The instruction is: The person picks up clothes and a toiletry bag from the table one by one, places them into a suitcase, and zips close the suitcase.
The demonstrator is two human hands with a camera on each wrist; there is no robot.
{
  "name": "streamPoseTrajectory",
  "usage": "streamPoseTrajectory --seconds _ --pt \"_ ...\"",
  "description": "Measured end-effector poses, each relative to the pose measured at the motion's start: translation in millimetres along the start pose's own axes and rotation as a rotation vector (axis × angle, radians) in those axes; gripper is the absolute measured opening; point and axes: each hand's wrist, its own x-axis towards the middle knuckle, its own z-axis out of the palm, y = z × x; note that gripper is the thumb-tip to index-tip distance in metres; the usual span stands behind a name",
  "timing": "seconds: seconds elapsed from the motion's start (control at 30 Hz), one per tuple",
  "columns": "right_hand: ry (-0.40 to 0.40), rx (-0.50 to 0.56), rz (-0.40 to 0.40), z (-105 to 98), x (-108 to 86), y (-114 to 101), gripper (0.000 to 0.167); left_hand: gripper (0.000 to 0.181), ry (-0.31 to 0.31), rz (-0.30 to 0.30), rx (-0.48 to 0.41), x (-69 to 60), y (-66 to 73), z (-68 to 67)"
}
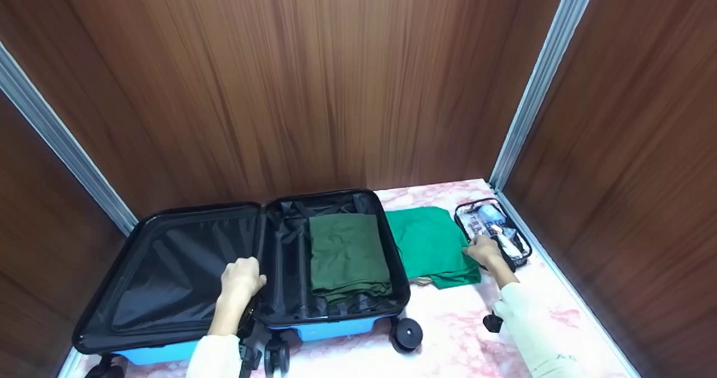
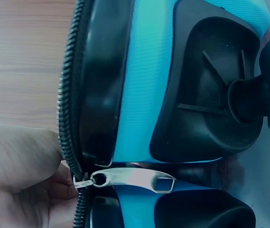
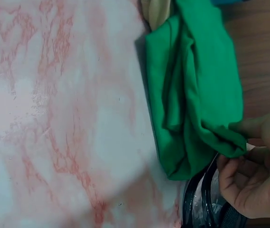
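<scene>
In the head view, my right hand (image 1: 485, 250) is at the right edge of a folded green cloth (image 1: 428, 243). The right wrist view shows my thumb and fingers pinching a corner of the green cloth (image 3: 194, 90). My left hand (image 1: 242, 276), fingers curled, is over the middle of an open suitcase (image 1: 190, 266), where its two halves meet. In the left wrist view the left hand (image 2: 18, 171) appears behind the suitcase's zipper (image 2: 64, 109); the rim hides its fingertips. A folded dark green garment (image 1: 350, 255) lies in the suitcase's right half.
A clear black-edged pouch (image 1: 521, 238) with small items lies right of the green cloth. Something beige (image 1: 421, 281) peeks from under the cloth. Wood-grain walls (image 1: 308, 87) enclose the pink marbled surface (image 1: 448, 322). A black wheel (image 1: 407, 334) sticks out of the suitcase's front.
</scene>
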Motion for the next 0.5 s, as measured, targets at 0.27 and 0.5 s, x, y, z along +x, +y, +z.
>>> streamPoseTrajectory --seconds 0.27,0.5 --pt "-0.051 0.11 0.077 -1.0 -0.3 -0.3 0.024 0.028 -0.002 -0.006 0.001 1.3 -0.4 2.9" --pt "-0.146 -0.002 0.112 0.5 -0.8 -2.6 0.04 0.029 -0.01 -0.005 0.005 1.4 -1.5 1.7"
